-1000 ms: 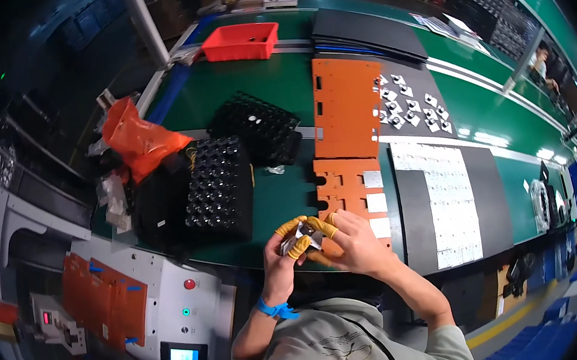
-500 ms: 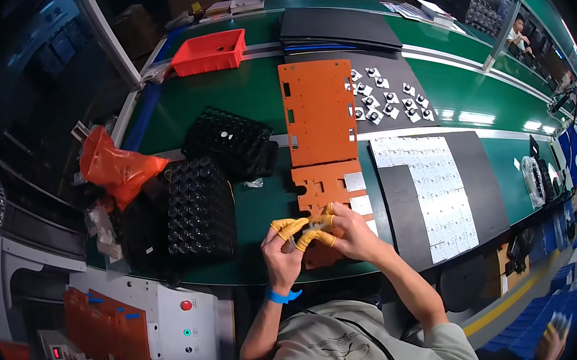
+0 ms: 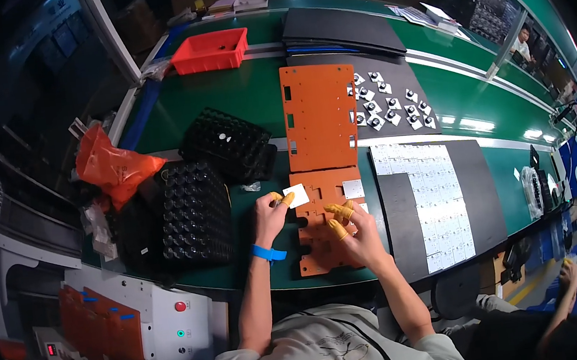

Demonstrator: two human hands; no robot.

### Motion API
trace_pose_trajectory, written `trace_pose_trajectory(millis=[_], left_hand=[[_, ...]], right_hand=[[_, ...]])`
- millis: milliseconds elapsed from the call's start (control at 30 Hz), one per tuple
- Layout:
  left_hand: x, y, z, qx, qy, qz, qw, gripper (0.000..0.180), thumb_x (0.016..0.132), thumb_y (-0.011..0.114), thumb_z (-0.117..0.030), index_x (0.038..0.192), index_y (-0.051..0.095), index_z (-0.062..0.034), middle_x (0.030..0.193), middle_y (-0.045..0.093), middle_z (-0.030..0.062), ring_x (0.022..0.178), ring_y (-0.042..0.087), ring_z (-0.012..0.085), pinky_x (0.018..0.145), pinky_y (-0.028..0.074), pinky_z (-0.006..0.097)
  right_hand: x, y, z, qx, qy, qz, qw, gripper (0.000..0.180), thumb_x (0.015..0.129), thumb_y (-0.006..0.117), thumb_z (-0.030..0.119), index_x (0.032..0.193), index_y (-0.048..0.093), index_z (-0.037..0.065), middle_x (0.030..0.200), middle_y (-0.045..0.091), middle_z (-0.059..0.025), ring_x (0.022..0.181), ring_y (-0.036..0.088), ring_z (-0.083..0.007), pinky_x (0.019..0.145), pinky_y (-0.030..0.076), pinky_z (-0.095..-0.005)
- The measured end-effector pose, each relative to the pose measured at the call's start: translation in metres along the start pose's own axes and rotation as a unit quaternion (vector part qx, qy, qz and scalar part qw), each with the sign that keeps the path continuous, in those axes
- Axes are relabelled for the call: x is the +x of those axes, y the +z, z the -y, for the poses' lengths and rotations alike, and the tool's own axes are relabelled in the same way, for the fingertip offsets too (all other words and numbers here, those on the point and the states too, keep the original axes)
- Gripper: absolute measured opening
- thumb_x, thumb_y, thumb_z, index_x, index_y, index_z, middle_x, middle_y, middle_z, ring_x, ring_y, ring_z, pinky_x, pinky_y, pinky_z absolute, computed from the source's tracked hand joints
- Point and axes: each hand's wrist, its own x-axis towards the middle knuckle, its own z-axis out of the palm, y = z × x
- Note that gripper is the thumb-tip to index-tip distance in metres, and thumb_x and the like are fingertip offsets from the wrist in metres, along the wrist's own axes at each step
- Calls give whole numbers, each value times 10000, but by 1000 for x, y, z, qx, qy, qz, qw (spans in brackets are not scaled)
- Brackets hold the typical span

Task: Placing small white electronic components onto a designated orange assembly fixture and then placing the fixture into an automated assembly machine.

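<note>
Between the yellow-covered fingertips of my left hand (image 3: 271, 213) is a small white square board (image 3: 295, 196), held over the left side of the lower orange fixture plate (image 3: 315, 237). My right hand (image 3: 355, 228) hovers over that plate's right side. Its yellow-covered thumb and fingers are apart, and I see nothing between them. More white boards (image 3: 353, 189) sit in the plate's right edge, partly hidden behind this hand. The upper orange plate (image 3: 320, 117) lies flat beyond the lower one. A blue strap circles my left wrist.
Right of the fixture, a sheet of white boards (image 3: 433, 200) lies on a black mat (image 3: 403, 231). Farther back are several small white pieces with black parts (image 3: 393, 116). To the left stand black trays of round parts (image 3: 193, 211); a red bin (image 3: 210, 52) is behind. Another person (image 3: 562, 306) sits at lower right.
My hands have moved apart. The left has shifted left and up with the white board in its fingers; the right has moved right, its fingers now spread.
</note>
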Motion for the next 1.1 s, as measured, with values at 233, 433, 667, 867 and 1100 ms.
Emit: trace_pose_trajectory(millis=[233,433,667,867,1100], left_hand=[[24,4,7,45,-31,74,996,302,880,756,-218,839,697,75,655,620,54,679,501,60,597,427,305],[41,0,4,39,-88,172,980,295,865,786,-244,805,736,41,699,653,2,679,520,65,617,425,282],[14,9,-12,115,-57,65,990,300,815,807,-218,858,717,66,694,672,135,644,571,140,619,454,341],[-1,25,-4,98,17,-45,994,311,818,796,-218,833,681,71,639,608,153,594,536,170,567,431,373],[18,9,-7,87,-60,55,993,337,798,817,-269,808,701,47,629,636,105,579,545,142,543,432,362]], right_hand=[[-3,5,-4,27,-8,-17,999,279,863,665,-5,1141,694,-10,884,617,-123,814,620,-272,759,490,-339],[3,5,3,14,-15,34,999,272,874,673,16,1143,687,-18,867,601,-125,821,608,-276,765,484,-343],[-5,8,6,16,-33,47,998,286,885,687,46,1165,683,-7,841,585,-121,828,592,-270,763,477,-345],[-11,3,7,26,-5,50,998,288,887,687,56,1170,687,2,888,589,-125,845,592,-272,760,480,-350],[-8,16,22,19,-47,70,996,254,884,679,48,1134,705,9,868,590,-134,822,600,-292,735,486,-368]])
